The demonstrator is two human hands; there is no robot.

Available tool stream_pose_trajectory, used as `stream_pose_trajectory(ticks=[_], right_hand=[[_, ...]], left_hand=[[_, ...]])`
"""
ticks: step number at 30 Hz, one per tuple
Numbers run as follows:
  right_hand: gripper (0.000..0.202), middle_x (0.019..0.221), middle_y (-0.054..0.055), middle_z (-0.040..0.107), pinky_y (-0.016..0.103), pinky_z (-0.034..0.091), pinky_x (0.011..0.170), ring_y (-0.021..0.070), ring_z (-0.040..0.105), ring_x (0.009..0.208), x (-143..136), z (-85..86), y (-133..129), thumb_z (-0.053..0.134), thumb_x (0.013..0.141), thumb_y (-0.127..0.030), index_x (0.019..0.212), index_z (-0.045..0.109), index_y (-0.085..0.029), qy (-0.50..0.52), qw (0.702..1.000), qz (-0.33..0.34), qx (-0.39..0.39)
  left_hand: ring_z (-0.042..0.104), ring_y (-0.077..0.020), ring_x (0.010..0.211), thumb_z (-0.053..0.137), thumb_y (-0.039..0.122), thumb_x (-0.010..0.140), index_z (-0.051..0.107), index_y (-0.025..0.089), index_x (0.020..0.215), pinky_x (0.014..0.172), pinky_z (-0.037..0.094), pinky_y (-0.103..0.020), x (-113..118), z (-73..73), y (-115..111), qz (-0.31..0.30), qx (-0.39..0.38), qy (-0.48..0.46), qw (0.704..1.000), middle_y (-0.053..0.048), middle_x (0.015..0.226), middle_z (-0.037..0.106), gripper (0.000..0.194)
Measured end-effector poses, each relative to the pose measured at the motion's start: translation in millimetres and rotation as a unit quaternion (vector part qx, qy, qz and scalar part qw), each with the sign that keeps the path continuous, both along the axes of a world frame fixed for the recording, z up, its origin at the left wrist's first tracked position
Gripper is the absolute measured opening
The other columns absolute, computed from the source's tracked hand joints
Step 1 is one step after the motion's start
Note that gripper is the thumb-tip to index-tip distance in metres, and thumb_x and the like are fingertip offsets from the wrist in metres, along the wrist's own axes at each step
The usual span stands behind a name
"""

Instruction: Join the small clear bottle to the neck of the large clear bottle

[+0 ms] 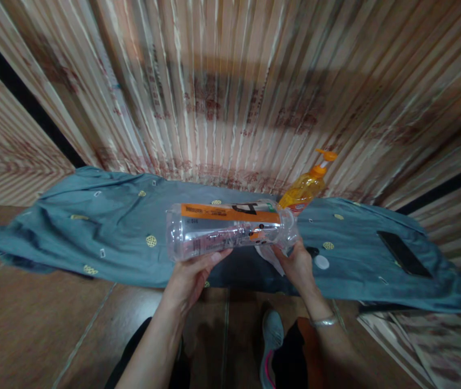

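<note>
A large clear plastic bottle [222,229] with an orange and silver label is held on its side over the cloth-covered bench. My left hand [193,273] grips its base end from below, thumb along the lower side and fingers hidden beneath. At the neck end, my right hand [297,265] is closed around the bottle. A thin white tissue or cloth [270,258] hangs beside the right fingers; whether they pinch it I cannot tell. Just right of that hand lie a round white cap [321,262] and a small dark object [313,252].
An orange pump bottle [304,189] stands behind the neck end. A black phone-like slab [404,254] lies to the right on the blue-green patterned cloth [125,232]. Pleated curtains [230,108] hang behind, with black poles [24,92] at the sides. Tiled floor [80,319] lies below.
</note>
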State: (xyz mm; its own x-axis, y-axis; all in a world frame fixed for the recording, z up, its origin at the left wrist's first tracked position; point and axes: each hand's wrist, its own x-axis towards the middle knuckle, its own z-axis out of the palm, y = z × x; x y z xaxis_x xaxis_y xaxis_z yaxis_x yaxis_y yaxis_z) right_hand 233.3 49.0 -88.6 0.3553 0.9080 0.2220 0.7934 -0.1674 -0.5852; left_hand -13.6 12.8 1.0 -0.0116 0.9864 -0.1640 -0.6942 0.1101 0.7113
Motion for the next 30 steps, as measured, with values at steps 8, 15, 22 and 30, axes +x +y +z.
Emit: stream_pose_trajectory(ticks=[8,15,22,30], right_hand=[[0.051,0.087,0.013,0.07,0.034,0.049,0.065,0.0284,0.067,0.079,0.0,-1.2,0.4,0.057,0.076,-0.055,0.108,0.052,-0.015,-0.005,1.0,-0.003,0.002],[0.052,0.087,0.014,0.07,0.034,0.048,0.065,0.0283,0.067,0.078,0.5,-2.4,0.5,0.059,0.075,-0.054,0.109,0.053,-0.014,-0.01,1.0,-0.006,0.003],[0.053,0.086,0.014,0.07,0.034,0.048,0.064,0.0278,0.067,0.075,0.1,-2.2,-0.2,0.058,0.075,-0.054,0.109,0.053,-0.014,-0.01,1.0,-0.004,0.009],[0.053,0.087,0.016,0.07,0.038,0.049,0.065,0.03,0.067,0.077,-0.1,-2.2,-0.2,0.057,0.077,-0.052,0.111,0.053,-0.013,-0.002,1.0,0.001,0.012]], left_hand=[[0.069,-0.0297,0.097,0.084,0.009,0.048,0.071,0.016,0.102,0.092,0.053,-0.046,-0.4,-1.7,-0.2,0.0,-0.005,0.003,1.0,-0.008,0.091,0.076,0.055],[0.07,-0.0276,0.093,0.083,0.009,0.05,0.072,0.016,0.099,0.088,0.055,-0.042,-0.7,-0.4,0.7,0.0,0.0,0.004,1.0,-0.007,0.089,0.076,0.051],[0.069,-0.0285,0.095,0.083,0.008,0.05,0.071,0.018,0.102,0.089,0.055,-0.043,-0.4,0.1,-0.5,0.003,0.007,0.004,1.0,-0.007,0.094,0.076,0.054],[0.069,-0.0283,0.096,0.084,0.011,0.049,0.072,0.014,0.097,0.09,0.054,-0.042,-1.1,-1.1,0.2,-0.009,-0.002,0.01,1.0,-0.009,0.09,0.076,0.049]])
